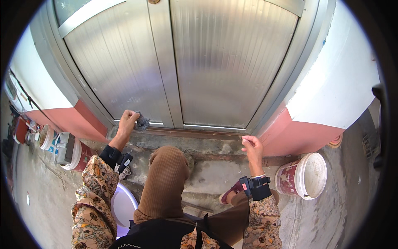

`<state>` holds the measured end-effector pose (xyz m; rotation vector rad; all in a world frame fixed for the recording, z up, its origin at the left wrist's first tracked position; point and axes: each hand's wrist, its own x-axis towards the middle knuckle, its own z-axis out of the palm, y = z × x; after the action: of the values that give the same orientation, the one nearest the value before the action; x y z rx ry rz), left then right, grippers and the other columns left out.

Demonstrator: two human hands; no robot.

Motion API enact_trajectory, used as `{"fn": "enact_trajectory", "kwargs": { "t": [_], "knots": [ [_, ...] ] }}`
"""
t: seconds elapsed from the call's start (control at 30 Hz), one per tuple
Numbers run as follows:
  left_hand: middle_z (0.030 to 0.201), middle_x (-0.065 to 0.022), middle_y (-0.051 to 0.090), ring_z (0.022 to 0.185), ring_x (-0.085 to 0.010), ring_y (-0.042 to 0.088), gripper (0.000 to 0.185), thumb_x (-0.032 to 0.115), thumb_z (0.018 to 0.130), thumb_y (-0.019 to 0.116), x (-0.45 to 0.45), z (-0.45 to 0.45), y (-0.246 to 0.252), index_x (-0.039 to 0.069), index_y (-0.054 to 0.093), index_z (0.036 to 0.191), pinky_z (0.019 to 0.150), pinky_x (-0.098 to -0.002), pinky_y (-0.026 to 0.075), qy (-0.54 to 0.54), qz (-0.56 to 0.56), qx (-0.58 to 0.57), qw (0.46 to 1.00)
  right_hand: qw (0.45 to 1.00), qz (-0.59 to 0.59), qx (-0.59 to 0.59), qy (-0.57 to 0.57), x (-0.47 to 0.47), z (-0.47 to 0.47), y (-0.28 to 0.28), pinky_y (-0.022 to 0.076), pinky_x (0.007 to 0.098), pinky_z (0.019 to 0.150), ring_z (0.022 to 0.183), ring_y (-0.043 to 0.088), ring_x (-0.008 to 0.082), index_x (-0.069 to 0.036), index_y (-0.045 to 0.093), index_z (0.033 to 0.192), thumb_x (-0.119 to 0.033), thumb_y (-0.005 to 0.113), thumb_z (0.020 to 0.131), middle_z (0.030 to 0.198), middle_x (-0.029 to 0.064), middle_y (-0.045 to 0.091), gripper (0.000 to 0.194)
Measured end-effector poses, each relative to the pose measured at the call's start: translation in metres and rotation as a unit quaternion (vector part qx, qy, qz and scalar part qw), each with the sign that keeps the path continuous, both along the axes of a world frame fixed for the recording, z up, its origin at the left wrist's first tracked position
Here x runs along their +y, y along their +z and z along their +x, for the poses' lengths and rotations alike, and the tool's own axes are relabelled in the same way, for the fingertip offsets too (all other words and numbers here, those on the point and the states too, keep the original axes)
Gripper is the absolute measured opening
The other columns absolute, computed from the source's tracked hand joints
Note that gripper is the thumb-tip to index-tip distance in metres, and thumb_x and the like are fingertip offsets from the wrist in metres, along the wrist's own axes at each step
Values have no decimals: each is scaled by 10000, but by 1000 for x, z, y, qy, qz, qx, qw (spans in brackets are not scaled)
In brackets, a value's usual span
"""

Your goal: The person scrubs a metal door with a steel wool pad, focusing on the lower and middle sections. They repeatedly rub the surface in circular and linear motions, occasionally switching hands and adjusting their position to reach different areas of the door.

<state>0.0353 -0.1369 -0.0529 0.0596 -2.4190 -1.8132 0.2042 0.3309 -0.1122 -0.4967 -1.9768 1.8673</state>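
Observation:
A ragged dark grey cloth or scrubbing pad (142, 121) is pinched between the thumb and fingers of my left hand (127, 122). That hand is in front of the lower left panel of a ribbed metal double door (124, 71), near the door's bottom edge. On the right, my right hand (253, 149) is raised over the concrete steps, its fingers curled and thumb near the fingertips. Nothing shows in it, though whether its fingertips touch is unclear. A purple-white plastic basin (124, 205) stands beside my left knee, partly hidden by my sleeve.
A red and white bucket (314, 176) lies tilted or stands at the right. At the left are another red and white bucket (84, 155), a grey container (65, 147) and a smaller bucket (46, 137). Concrete steps (214, 174) run below the door. Pink and white walls (311, 133) flank it.

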Motion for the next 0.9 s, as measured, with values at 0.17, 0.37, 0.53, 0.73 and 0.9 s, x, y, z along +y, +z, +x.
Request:
{"fn": "enact_trajectory", "kwargs": {
  "t": [0.17, 0.37, 0.53, 0.73, 0.9],
  "knots": [
    [836, -33, 634, 758, -142, 590, 155, 198, 903, 624, -80, 4, -95, 48, 588, 909, 659, -311, 485, 52, 265, -173, 947, 997, 62, -20, 45, -16, -1, 12, 560, 245, 625, 865, 620, 75, -38, 725, 1030, -80, 709, 927, 1027, 8, 676, 112],
    [778, 0, 574, 714, -177, 602, 154, 264, 954, 631, -78, -4, -177, 113, 622, 926, 653, -380, 522, 88, 426, -286, 854, 982, 160, -71, 66, -29, -19, 46, 563, 227, 603, 769, 603, 54, -63, 725, 1021, -84, 713, 927, 924, -11, 688, 97],
    [816, -28, 638, 718, -205, 650, 195, 253, 1017, 566, -71, -40, -175, 83, 643, 957, 624, -395, 537, 111, 477, -264, 831, 982, 157, -97, 51, -53, -51, 56, 563, 226, 589, 763, 607, 51, -51, 722, 1021, -68, 707, 928, 914, -12, 687, 96],
    [782, -39, 620, 635, -173, 606, 169, 201, 977, 629, -60, -148, -181, 34, 633, 947, 569, -339, 517, 190, 508, -105, 834, 983, 74, -113, 122, -98, -103, 4, 569, 237, 612, 819, 649, 92, -39, 717, 1050, -84, 703, 939, 955, 16, 698, 120],
    [1063, -109, 619, 987, -198, 589, 387, 338, 1002, 618, -24, -204, -185, -26, 594, 1133, 898, -346, 481, 373, 405, 9, 835, 965, 155, -130, 169, -119, -125, -22, 572, 242, 635, 840, 660, 107, -27, 715, 1025, -70, 706, 935, 980, 24, 679, 101]
  ]
}}
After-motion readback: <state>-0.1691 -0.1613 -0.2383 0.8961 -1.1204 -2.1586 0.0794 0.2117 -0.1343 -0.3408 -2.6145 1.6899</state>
